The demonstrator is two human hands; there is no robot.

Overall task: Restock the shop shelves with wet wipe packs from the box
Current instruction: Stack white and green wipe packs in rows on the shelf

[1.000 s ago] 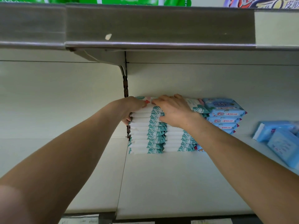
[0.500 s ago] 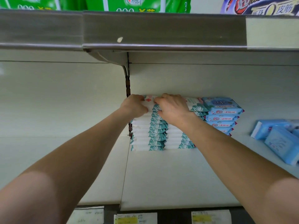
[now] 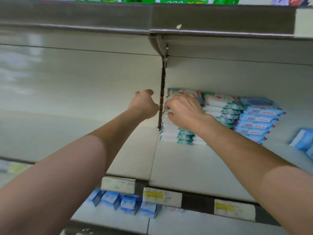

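While the person's left hand (image 3: 144,104) hovers just left of the brown slotted upright (image 3: 163,82), its fingers curled into a loose fist with nothing seen in it, the right hand (image 3: 185,111) lies over the left of two stacks of white-and-teal wet wipe packs (image 3: 221,108). Its fingers (image 3: 169,106) bend down over the stack's left end and touch the packs; whether they grip one cannot be told. Both stacks stand at the back of the cream metal shelf (image 3: 194,167), touching a stack of light blue packs (image 3: 259,120) on their right. Yellow-and-white price labels (image 3: 162,197) line the shelf's front edge.
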